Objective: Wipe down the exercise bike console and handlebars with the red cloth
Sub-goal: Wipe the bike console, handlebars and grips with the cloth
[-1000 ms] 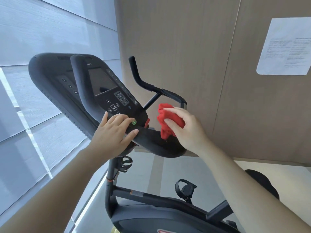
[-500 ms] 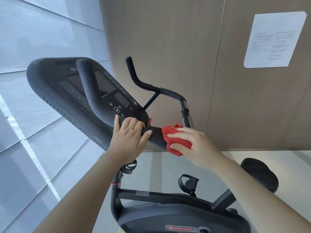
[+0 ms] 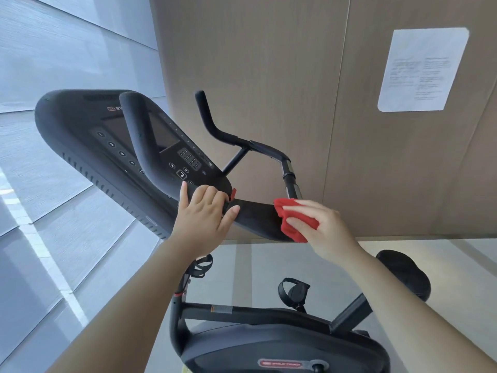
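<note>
Head view: my right grip (image 3: 320, 224) is bunched on the red cloth (image 3: 289, 230), pressing it over the outer end of the black arm pad (image 3: 255, 214). The cloth is light, soft and floppy, so I judge it best held wadded in the palm, with the fingers spread on top. My left grip (image 3: 204, 214) is curled over the lower edge of the console (image 3: 161, 141), across the pad from the cloth. Half a second ago the cloth sat closer to my left grip; it has slid outward.

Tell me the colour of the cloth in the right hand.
Plain red; the cloth shows clearly in the head view.
</note>
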